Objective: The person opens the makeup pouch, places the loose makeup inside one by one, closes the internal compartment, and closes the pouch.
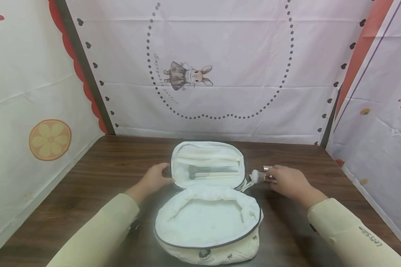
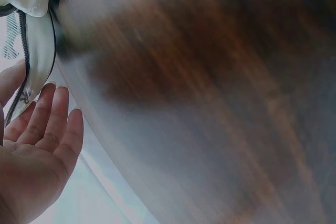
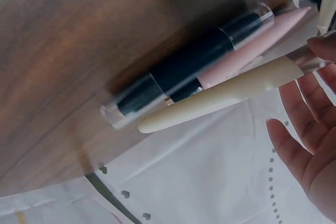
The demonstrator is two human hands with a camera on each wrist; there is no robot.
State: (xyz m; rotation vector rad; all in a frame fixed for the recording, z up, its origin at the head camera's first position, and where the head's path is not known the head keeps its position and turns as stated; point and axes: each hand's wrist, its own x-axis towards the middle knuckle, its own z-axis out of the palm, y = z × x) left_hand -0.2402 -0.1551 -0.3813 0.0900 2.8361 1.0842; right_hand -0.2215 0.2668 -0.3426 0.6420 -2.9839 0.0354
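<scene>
A cream makeup bag (image 1: 207,256) lies unzipped on the table, its lid (image 1: 232,151) raised toward the back. My left hand (image 1: 156,178) holds the lid's left edge, thumb on the inner side and fingers behind. In the left wrist view the fingers (image 2: 55,119) reach past the zipper edge. Brushes (image 1: 217,175) sit in the see-through pocket of the lid. My right hand (image 1: 289,181) pinches a makeup brush (image 1: 256,176) with pale bristles, right of the lid. Its cream handle (image 3: 226,98) points away from the fingertips in the right wrist view.
Beside the brush handle, a dark tube with clear ends (image 3: 189,64) and a pink slender tool (image 3: 247,51) lie on the wooden table (image 1: 120,163). Printed cloth walls (image 1: 240,74) stand at the back and both sides. A pale ribbon (image 1: 247,185) hangs by the lid's right corner.
</scene>
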